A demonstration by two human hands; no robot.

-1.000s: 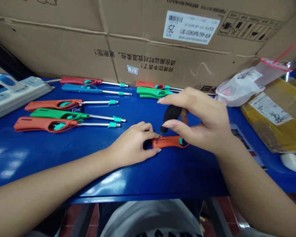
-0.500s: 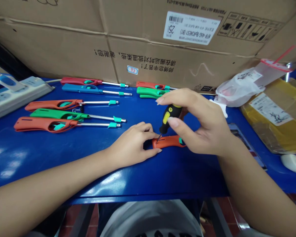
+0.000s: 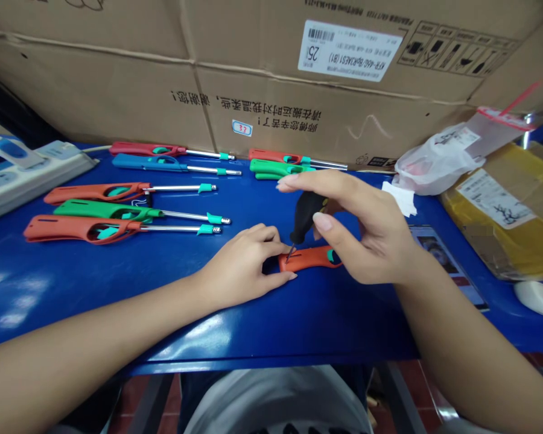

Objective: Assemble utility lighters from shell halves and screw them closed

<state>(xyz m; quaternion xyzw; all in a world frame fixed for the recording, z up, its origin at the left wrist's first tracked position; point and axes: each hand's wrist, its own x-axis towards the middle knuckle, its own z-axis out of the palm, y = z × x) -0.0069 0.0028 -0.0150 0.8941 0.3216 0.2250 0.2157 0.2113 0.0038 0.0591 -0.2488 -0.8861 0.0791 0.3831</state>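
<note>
An orange gas lighter (image 3: 308, 258) lies on the blue table, its front part hidden behind my right hand. My left hand (image 3: 248, 262) grips the lighter's near end between thumb and forefinger. A short black screwdriver (image 3: 306, 216) with yellow marks leans over it, its tip at the lighter's handle close to my left fingertips. Around the screwdriver's grip curl the thumb and fingers of my right hand (image 3: 359, 226); the forefinger reaches out past the handle.
Several stick lighters, among them a green lighter (image 3: 108, 210) and a blue lighter (image 3: 149, 163), lie left and behind. A power strip (image 3: 31, 178) stands at left. A large carton (image 3: 131, 90) walls the back. On the right are a plastic bag (image 3: 438, 160), a yellow-taped parcel (image 3: 502, 241) and a phone (image 3: 452, 265).
The screwdriver's handle has turned, so its yellow marks now face toward my right palm. My right hand has shifted slightly with it. My left hand and the lighter stay put.
</note>
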